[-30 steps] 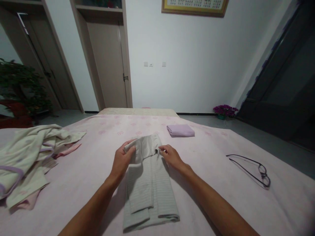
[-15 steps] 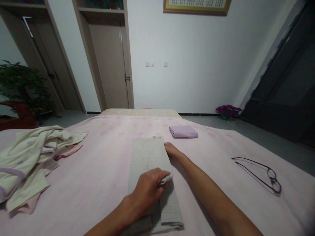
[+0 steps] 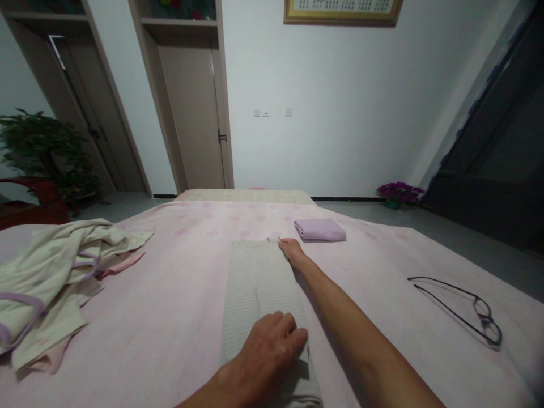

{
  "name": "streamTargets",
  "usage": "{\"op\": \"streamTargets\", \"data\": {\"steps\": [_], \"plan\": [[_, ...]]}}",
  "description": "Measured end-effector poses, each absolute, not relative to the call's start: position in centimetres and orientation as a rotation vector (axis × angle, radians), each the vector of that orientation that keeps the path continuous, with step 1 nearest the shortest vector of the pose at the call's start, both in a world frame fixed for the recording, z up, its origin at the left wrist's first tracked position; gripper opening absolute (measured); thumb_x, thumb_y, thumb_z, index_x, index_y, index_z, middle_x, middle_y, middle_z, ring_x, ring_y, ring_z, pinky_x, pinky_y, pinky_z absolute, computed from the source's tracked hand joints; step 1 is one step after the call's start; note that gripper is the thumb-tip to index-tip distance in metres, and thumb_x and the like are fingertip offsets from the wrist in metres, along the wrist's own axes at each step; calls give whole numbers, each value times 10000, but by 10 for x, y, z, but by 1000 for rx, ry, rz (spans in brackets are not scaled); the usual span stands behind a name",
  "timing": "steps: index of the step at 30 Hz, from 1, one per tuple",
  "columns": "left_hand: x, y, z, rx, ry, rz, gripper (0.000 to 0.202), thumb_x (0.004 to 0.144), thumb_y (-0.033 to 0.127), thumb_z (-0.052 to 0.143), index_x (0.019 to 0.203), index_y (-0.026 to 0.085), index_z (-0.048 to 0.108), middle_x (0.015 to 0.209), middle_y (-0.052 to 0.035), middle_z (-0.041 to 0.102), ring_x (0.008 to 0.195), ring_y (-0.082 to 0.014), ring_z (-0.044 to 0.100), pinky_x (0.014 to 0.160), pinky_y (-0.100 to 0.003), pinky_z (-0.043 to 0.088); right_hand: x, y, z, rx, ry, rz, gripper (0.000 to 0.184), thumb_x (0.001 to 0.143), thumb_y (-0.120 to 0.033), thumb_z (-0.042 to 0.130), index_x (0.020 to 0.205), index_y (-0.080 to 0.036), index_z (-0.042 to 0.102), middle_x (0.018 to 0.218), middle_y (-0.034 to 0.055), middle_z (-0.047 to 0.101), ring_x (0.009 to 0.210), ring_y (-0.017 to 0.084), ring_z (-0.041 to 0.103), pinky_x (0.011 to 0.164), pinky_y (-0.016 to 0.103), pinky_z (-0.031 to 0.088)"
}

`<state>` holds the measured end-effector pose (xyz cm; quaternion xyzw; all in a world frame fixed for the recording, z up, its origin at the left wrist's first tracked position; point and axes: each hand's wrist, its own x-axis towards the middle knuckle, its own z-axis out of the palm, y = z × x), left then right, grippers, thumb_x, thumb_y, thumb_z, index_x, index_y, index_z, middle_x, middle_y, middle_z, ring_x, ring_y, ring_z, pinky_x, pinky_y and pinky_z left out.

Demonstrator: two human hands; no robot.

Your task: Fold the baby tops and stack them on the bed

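Observation:
A pale, finely striped shirt (image 3: 245,289) lies folded into a long strip on the pink bedspread, its neckline at the far end. My right hand (image 3: 292,250) pinches the shirt's far right corner by the shoulder. Nearer to me, my left hand (image 3: 274,348) lies over the lower right part of the shirt, fingers curled down on the cloth near its edge. The fingertips are partly hidden behind the knuckles. Beyond my right hand sits a folded lilac cloth (image 3: 321,230), apart from the shirt.
The floral pink bedspread (image 3: 170,306) covers the surface. At left lies a loose heap of cream clothes (image 3: 55,260) with lilac trim. Black-framed eyeglasses (image 3: 484,320) rest at right with temples unfolded. Doors, a wall and potted plants stand beyond.
My left hand has come down and nearer to me; the bit of cloth that stuck up from its fingers no longer shows. My right hand has shifted slightly onto the shirt's far corner.

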<state>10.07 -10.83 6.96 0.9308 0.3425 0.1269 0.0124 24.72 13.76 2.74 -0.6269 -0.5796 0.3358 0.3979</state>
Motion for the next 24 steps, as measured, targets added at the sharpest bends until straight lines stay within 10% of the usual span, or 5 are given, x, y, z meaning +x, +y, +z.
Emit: {"op": "streamTargets", "data": {"steps": [17,24], "plan": [[101,-104,60,3024,833,314,115,910,246,654,914,204,548,842,-11,621,762,-179,564,620,-299,380,257,148,22,-1876,-1653,380,399,803,-249,655,1198,-241,601,962,17,732,839,159,647,673,246,388],[97,-102,60,3016,780,318,128,887,274,664,858,205,560,840,-9,628,745,-169,556,631,-297,387,253,148,24,-1853,-1826,290,236,874,-291,601,1101,-275,664,1076,21,711,952,177,634,746,267,410]]}}
